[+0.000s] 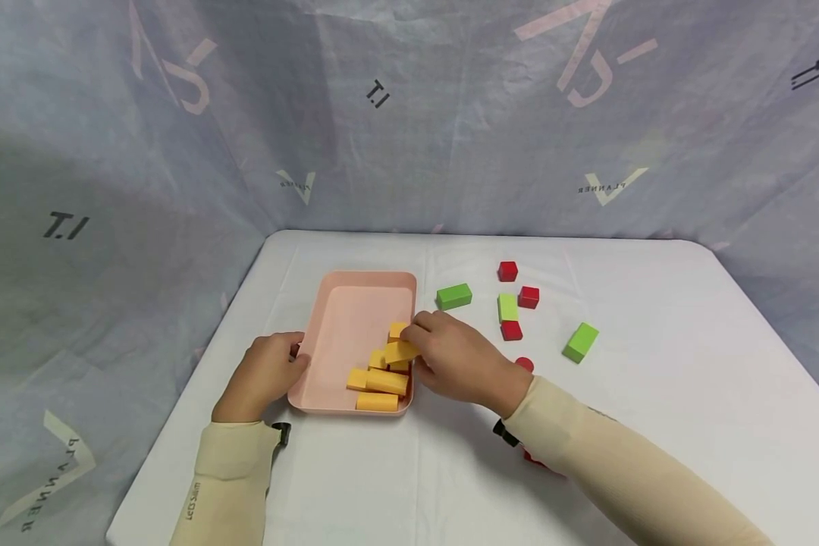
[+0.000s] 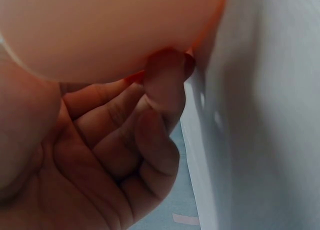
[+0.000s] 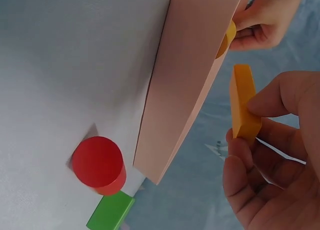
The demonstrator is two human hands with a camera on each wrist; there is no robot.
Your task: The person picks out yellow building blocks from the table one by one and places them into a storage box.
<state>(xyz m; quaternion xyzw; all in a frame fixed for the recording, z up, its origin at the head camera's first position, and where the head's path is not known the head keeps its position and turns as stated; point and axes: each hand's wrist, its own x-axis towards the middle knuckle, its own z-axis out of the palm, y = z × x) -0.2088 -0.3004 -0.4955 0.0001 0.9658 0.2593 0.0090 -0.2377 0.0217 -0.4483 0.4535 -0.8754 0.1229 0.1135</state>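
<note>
A pink tray [image 1: 355, 318] lies on the white table with several yellow blocks [image 1: 377, 402] gathered at its near right side. My left hand [image 1: 262, 373] holds the tray's left edge, thumb at the rim; in the left wrist view, curled fingers [image 2: 165, 85] reach under the tray's side. Between the thumb and fingers of my right hand [image 1: 460, 360] is a yellow rectangular block [image 3: 245, 100], pinched above the tray's right rim. The right wrist view shows that block raised beside the tray's wall [image 3: 185, 65].
Right of the tray lie green blocks [image 1: 454, 296], [image 1: 580, 343] and a lighter green one [image 1: 508, 308]. Red blocks [image 1: 508, 271], [image 1: 528, 296], [image 1: 511, 331] sit near them. A red cylinder [image 3: 98, 162] stands close to the tray. The right sleeve partly hides another red piece [image 1: 534, 457].
</note>
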